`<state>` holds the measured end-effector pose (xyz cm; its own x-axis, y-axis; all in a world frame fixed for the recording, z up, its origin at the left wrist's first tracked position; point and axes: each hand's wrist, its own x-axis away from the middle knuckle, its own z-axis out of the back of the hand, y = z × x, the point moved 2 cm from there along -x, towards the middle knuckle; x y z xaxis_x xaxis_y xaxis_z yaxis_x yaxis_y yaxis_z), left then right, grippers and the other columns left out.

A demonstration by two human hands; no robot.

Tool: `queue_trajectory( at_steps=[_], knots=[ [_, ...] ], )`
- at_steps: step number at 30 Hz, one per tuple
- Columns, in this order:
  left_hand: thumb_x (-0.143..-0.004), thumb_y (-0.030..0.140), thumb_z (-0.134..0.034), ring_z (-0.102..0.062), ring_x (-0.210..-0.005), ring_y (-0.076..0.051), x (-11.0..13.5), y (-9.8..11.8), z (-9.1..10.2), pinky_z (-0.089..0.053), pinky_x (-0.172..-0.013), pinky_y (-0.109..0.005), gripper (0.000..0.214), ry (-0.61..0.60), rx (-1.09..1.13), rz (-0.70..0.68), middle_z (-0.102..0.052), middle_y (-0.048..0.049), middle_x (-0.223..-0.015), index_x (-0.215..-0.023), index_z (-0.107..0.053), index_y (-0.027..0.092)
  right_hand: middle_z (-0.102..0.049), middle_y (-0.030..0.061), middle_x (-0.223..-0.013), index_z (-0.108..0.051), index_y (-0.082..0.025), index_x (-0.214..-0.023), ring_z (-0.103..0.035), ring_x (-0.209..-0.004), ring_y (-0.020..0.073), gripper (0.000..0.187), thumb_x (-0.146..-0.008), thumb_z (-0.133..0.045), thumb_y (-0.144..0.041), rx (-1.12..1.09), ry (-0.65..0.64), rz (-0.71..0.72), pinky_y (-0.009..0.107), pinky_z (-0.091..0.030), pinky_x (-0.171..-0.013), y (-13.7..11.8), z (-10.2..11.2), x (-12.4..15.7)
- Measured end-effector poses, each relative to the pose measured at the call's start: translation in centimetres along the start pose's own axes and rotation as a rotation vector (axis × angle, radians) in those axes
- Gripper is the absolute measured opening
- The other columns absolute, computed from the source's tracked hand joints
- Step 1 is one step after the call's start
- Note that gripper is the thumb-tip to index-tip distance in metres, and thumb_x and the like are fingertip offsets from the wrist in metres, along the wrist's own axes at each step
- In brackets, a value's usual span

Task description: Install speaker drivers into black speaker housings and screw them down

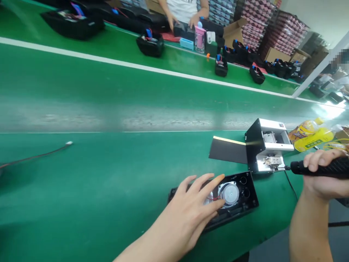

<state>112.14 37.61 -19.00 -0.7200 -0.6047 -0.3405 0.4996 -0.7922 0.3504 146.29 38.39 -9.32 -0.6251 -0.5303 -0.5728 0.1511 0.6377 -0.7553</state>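
My left hand (192, 207) lies spread over a black speaker housing (245, 208), fingers stretched out and covering its left half. A round silver speaker driver (230, 193) with red wires shows inside the open housing. At the right, my right hand (325, 185) is wrapped around a black electric screwdriver (336, 168), held nearly level. The screwdriver's tip points left and reaches the front of a small silver-and-black screw feeder (253, 145). Whether a screw sits on the tip is too small to tell.
A black flat plate (228, 150) with a yellow edge lies left of the feeder. Yellow drink bottles (313, 140) lie beyond the screwdriver. A cable with a white connector (69, 143) rests at left. Across the green belt (109, 83), more black housings (149, 44) and a co-worker's hands (194, 20) appear.
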Motion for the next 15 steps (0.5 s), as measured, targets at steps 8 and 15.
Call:
queue_trajectory(
  at_steps=[8,15],
  knots=[
    [-0.091,-0.002,-0.043,-0.057,-0.135,-0.028,-0.1,-0.9,0.8,-0.047,-0.105,-0.049,0.051,0.003,-0.004,0.028,-0.059,-0.0041,-0.155,-0.104,-0.078,0.032,-0.053,-0.0084,-0.054,-0.064,-0.022,-0.101,-0.041,-0.033,0.0117,0.069,-0.082,-0.053,-0.088,0.026,-0.162,0.107,0.024,-0.036,-0.033,0.8,-1.6,1.6],
    [-0.094,-0.003,-0.042,-0.058,-0.136,-0.026,0.2,-0.9,1.4,-0.049,-0.1,-0.045,0.049,-0.003,-0.072,0.019,-0.061,-0.0043,-0.154,-0.101,-0.078,0.029,-0.053,-0.0077,-0.056,-0.065,-0.023,-0.099,-0.041,-0.035,0.0115,0.067,-0.082,-0.054,-0.087,0.015,-0.188,0.101,0.024,-0.036,-0.035,1.2,-0.1,2.7]
  ],
)
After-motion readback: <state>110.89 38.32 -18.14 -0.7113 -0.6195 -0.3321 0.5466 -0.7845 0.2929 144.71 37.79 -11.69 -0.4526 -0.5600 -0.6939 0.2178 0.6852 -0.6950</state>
